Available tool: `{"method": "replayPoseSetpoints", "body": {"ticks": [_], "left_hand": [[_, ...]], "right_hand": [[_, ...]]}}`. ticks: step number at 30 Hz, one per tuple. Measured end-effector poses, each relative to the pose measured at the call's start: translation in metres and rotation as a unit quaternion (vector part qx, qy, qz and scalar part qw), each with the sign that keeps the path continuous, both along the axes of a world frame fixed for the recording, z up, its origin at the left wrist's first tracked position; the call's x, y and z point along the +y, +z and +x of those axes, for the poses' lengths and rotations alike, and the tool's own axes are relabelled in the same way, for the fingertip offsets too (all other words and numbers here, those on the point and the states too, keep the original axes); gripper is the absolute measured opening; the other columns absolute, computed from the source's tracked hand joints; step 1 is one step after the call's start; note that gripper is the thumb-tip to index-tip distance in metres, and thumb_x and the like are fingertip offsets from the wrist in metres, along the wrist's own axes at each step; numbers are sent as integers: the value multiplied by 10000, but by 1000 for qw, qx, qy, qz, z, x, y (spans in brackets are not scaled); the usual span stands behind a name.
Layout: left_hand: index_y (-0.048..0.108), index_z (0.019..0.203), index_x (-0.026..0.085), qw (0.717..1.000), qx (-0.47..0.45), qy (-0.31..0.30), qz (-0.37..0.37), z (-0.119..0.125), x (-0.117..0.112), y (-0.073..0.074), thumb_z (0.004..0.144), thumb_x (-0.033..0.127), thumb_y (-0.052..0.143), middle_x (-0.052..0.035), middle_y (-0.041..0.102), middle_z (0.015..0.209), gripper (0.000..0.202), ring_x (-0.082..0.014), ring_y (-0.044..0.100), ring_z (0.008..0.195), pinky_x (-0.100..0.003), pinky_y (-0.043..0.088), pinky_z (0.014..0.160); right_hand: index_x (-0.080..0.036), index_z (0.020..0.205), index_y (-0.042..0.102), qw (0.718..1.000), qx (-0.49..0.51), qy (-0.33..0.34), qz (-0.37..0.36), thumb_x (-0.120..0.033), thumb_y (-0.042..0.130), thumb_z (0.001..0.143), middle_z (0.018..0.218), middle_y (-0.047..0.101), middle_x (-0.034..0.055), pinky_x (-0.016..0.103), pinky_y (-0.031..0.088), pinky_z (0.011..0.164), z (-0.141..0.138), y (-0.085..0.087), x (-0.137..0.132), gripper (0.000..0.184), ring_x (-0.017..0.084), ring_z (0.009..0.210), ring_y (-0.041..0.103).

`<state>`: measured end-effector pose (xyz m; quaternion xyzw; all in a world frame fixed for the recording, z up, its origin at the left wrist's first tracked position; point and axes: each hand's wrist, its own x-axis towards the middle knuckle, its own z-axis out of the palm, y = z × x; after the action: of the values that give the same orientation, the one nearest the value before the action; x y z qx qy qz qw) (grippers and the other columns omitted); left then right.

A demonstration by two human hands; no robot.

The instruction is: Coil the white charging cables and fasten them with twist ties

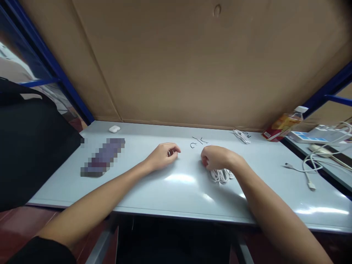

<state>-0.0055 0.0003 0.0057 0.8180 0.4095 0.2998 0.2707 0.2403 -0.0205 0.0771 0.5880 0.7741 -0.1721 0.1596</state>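
Note:
My left hand (pixel 164 156) rests on the pale grey table (pixel 154 190) with its fingers curled in a loose pinch; something small and thin may be between the fingertips, too small to name. My right hand (pixel 216 157) lies on the table as a loose fist, its heel over a coiled white cable (pixel 221 176). Several small black wire ties (pixel 198 142) lie just beyond and between the two hands.
A white earbud case (pixel 114 128) and a blurred dark object (pixel 103 161) lie at left. A second white cable bundle (pixel 242 136) and a lying drink bottle (pixel 284 127) are at back right. Loose white cables (pixel 310 167) trail at right. A cardboard wall stands behind.

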Motion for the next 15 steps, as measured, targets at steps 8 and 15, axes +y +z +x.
{"method": "replayPoseSetpoints", "body": {"ticks": [8, 15], "left_hand": [[723, 940, 198, 1000, 2, 4, 8, -1, 0, 1, 858, 232, 530, -13, 715, 887, 213, -146, 596, 698, -277, 497, 684], [720, 931, 202, 1000, 4, -13, 10, 1, -1, -2, 847, 194, 519, -4, 707, 850, 218, -152, 608, 722, -276, 489, 686]], "right_hand": [[-182, 919, 742, 974, 78, -31, 212, -426, 602, 884, 964, 735, 99, 288, 373, 598, 0, -15, 19, 284, 206, 786, 640], [-194, 890, 712, 963, 64, -56, 256, -368, 606, 904, 915, 741, 88, 284, 336, 596, -8, -43, 39, 205, 213, 789, 638]]}}
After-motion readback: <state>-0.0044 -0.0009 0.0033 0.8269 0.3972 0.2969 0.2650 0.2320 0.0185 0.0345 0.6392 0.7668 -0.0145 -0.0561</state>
